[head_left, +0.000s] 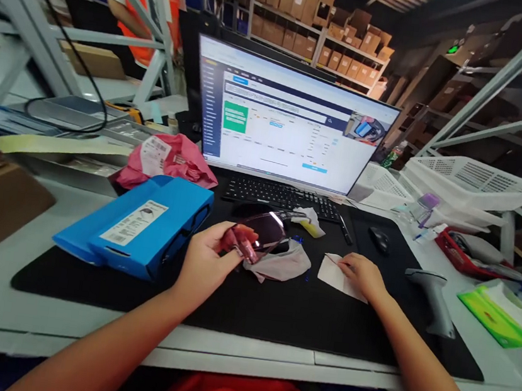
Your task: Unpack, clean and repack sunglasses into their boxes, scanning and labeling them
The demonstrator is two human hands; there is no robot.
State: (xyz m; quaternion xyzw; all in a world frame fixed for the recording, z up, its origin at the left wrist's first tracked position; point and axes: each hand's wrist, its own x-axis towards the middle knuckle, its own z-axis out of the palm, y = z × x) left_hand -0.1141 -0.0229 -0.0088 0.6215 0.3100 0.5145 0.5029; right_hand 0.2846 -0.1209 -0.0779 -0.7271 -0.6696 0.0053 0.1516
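Note:
My left hand (212,259) is closed around a pair of sunglasses (270,231) with dark, shiny lenses, raised a little above the black desk mat (256,315). Beneath them lies a crumpled pale grey pouch (284,263), partly hidden by the lens. On the mat to the right, my right hand (361,274) pinches the edge of a flat white cloth or tissue (339,278); a thin dark line runs by its fingertips, too small to name. A blue box (143,225) with a white label lies left of my left hand.
Behind the hands stand a keyboard (270,195) and a lit monitor (274,121). A mouse (379,240) and barcode scanner (433,299) lie at right, near white baskets (476,184) and a green tissue pack (498,313). A pink bag (174,159) sits at left. A person in an orange vest (146,4) stands beyond.

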